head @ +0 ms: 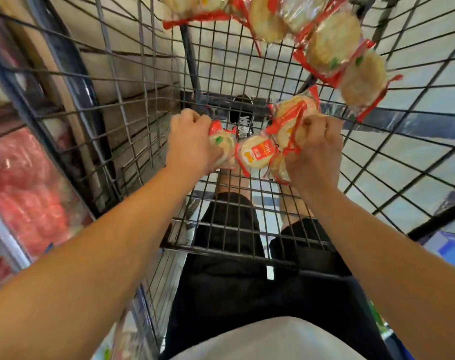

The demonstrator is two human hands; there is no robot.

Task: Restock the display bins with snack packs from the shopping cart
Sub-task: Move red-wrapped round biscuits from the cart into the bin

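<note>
Inside the shopping cart (133, 81), left hand (191, 141) grips one snack pack (222, 146); right hand (316, 149) clutches several packs (291, 126). A loose pack (256, 153) sits between the hands, unheld. Risk: the overloaded right grip could slip during lifting, dropping slick wrappers back beyond the hands.

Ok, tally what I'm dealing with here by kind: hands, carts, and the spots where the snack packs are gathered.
Bare hands gripping packs: 2, the left hand and the right hand
Grey wire shopping cart: 1
Bunches of red-edged clear rice cracker packs: 2, one in the hands, one further up the cart
Total: 5
</note>
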